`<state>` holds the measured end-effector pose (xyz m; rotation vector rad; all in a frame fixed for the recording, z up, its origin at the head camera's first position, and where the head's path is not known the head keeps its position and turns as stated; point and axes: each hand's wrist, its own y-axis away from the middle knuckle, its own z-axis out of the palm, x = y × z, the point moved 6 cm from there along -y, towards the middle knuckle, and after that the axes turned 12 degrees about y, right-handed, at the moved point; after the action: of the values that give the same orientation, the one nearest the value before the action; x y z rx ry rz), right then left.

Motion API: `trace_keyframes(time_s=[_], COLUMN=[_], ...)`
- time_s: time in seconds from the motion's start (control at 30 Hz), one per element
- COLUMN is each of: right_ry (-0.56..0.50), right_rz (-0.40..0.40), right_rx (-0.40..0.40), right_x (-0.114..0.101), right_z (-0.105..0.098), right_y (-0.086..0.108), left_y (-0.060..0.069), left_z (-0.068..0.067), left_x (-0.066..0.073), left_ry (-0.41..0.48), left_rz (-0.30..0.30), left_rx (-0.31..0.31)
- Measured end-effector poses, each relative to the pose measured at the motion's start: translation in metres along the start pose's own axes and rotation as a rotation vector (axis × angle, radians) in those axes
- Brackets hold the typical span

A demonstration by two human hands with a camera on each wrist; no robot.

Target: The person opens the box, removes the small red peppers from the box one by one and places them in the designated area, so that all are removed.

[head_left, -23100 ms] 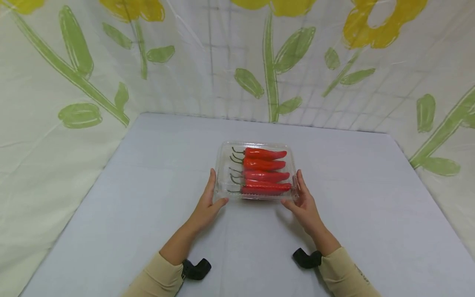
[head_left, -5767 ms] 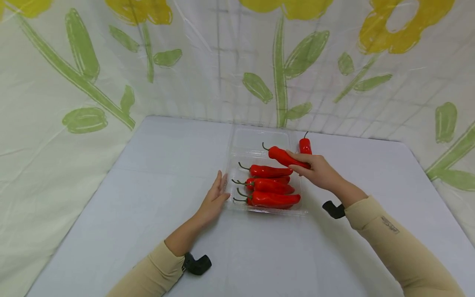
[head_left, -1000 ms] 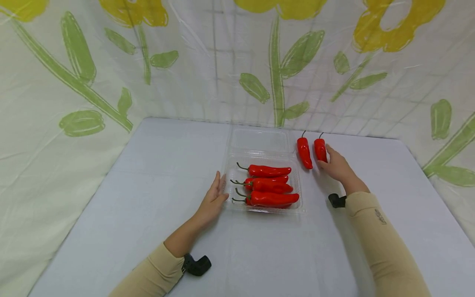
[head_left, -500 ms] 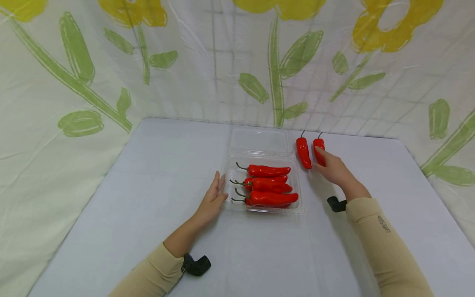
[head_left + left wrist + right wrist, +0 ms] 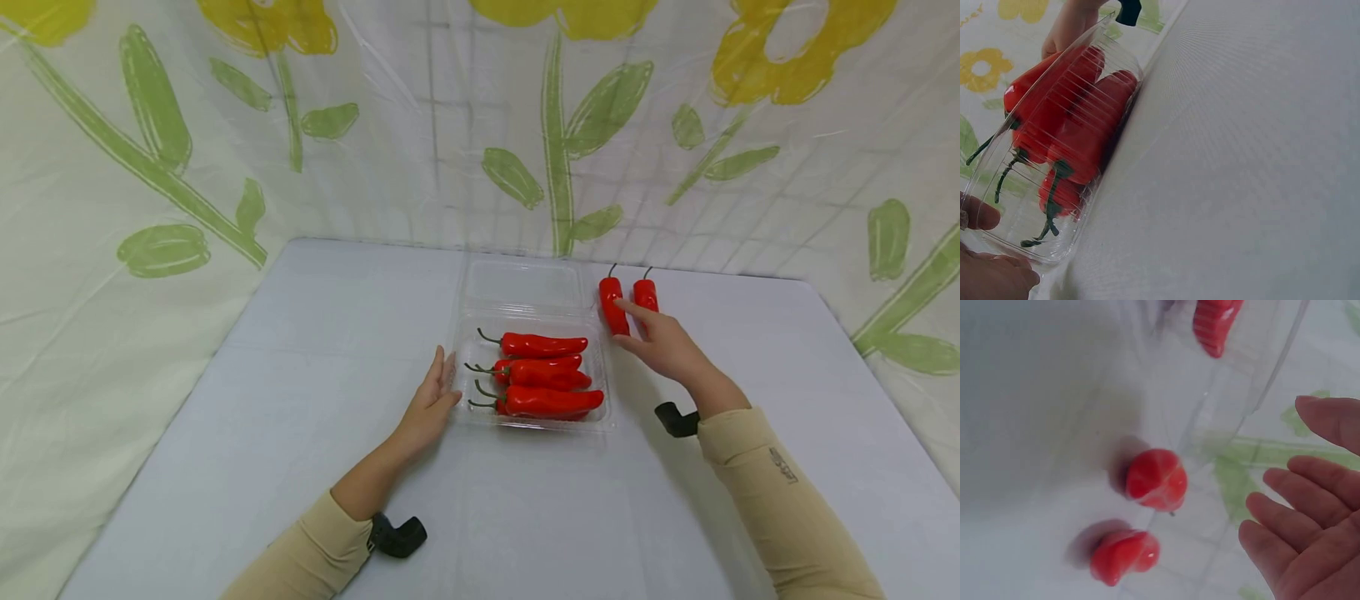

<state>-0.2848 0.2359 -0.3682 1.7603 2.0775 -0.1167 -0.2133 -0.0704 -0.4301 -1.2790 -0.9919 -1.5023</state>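
1. Half a second ago the right-hand grip [image 5: 663, 348] was at the farther-right loose pepper [image 5: 645, 292]; now it has shifted left, and its fingertips line up over the nearer loose pepper [image 5: 610, 292] in the head view.
2. Fingers of that right hand are extended and spread, thumb apart, holding nothing. From the right wrist, a gap shows between the fingertips and both loose peppers.
3. Both loose peppers lie on the white counter [image 5: 360, 308], side by side but apart, stems toward the flower-painted backdrop [image 5: 442, 167]. They sit just right of the clear container [image 5: 525, 426]; the nearer one is between container and its partner.
4. Against the container's left wall rests the left-hand grip [image 5: 422, 414], fingers mostly straight, thumb by the near left corner. It has stayed there since the earlier frame; none of the peppers is in it.
5. Several more red peppers [image 5: 551, 402] lie crosswise inside the container, stems pointing to the left hand, some partly stacked.
6. Open and laid back, the container's clear lid [image 5: 525, 282] extends toward the backdrop, left of the loose peppers.
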Motion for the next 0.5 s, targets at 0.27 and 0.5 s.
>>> trace_keyframes(time_s=[0.27, 0.5], right_ry=[0.075, 0.111], right_rz=[-0.143, -0.254], right_rx=[0.014, 0.01], right_x=[-0.029, -0.047], right_z=[-0.001, 0.001], right_y=[0.006, 0.01], left_y=[0.0, 0.0], left_z=[-0.001, 0.0], left_x=[-0.001, -0.001], left_ry=[0.002, 0.004], left_rz=[0.009, -0.007], left_rx=[-0.003, 0.0])
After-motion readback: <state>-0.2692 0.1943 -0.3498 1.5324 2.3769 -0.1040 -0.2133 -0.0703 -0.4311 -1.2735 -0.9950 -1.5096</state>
